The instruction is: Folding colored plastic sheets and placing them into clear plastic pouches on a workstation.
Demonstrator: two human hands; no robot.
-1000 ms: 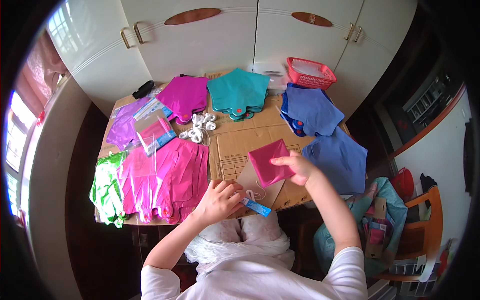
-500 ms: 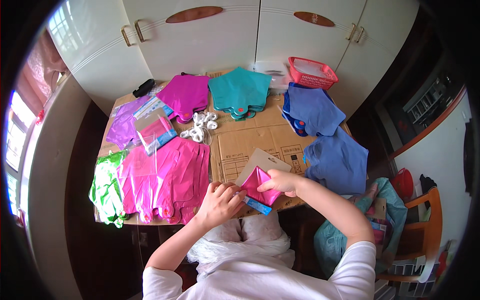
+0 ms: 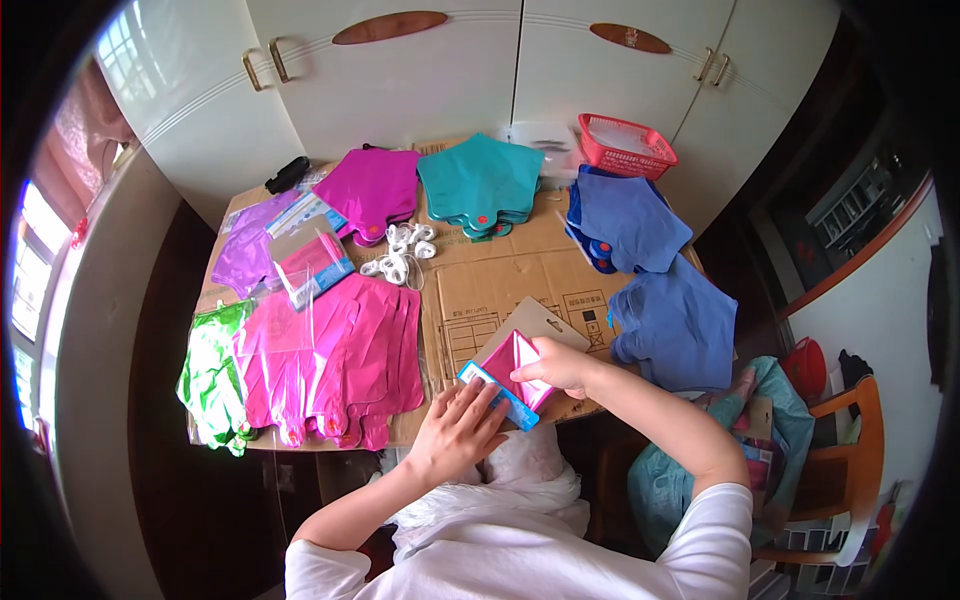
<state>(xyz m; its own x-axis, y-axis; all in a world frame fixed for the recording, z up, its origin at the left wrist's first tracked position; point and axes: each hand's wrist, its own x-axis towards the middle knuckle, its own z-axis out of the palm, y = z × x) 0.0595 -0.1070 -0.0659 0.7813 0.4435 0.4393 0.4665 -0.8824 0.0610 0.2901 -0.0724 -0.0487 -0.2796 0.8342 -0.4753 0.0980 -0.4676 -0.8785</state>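
Note:
At the table's near edge, a folded pink foil balloon (image 3: 502, 368) lies against a grey-brown backing card (image 3: 536, 325) with a hang hole. My right hand (image 3: 558, 368) grips the foil from the right, its thumb pressed on top. A blue printed strip (image 3: 516, 411) runs along the lower end of the card. My left hand (image 3: 460, 430) rests with straight fingers laid over that strip, its palm turned down. Left of it, several flat pink foil balloons (image 3: 330, 350) overlap in a pile.
Around the cardboard-covered table (image 3: 500, 280) lie a green foil pile (image 3: 215, 375), purple ones (image 3: 375, 190), teal ones (image 3: 482, 180) and blue ones (image 3: 675, 320). White ribbon coils (image 3: 398, 250), a packaged pink balloon (image 3: 312, 262) and a red basket (image 3: 625, 145) are there too. A chair (image 3: 850, 470) stands at the right.
My left hand has shifted slightly down, its curled fingers now straighter, uncovering more of the blue strip. The pink foil at my right hand is spread a little differently.

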